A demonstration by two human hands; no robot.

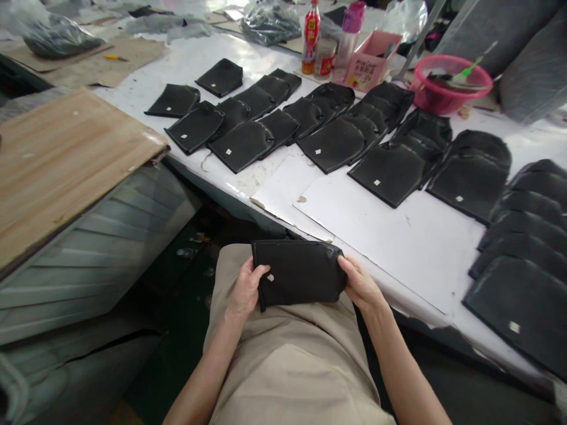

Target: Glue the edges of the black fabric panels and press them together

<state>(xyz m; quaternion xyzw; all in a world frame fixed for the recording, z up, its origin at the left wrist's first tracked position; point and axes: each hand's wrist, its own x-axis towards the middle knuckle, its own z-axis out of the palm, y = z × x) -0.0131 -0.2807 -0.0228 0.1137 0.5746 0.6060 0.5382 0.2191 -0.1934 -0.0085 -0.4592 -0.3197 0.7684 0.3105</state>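
A flat black leather-like piece (301, 274) with a small white sticker lies across my lap, held between both hands. My left hand (248, 286) grips its left edge, thumb on top beside the sticker and fingers hidden beneath. On the opposite, rounded end my right hand (358, 282) is closed, with its thumb on the upper face. Similar black pieces (243, 141) overlap in rows on the white table in front of me, most front ones bearing a white sticker. Another stack of black pieces (518, 295) fans out at the right.
Along the table's far side stand a red-labelled bottle (310, 35), a glass jar (325, 59), a pink-capped bottle (348, 44), a pink box (372, 59) and a pink basin (452, 82). A wood-grain board (75, 165) juts in at the left. The table edge (381, 271) runs just beyond my lap.
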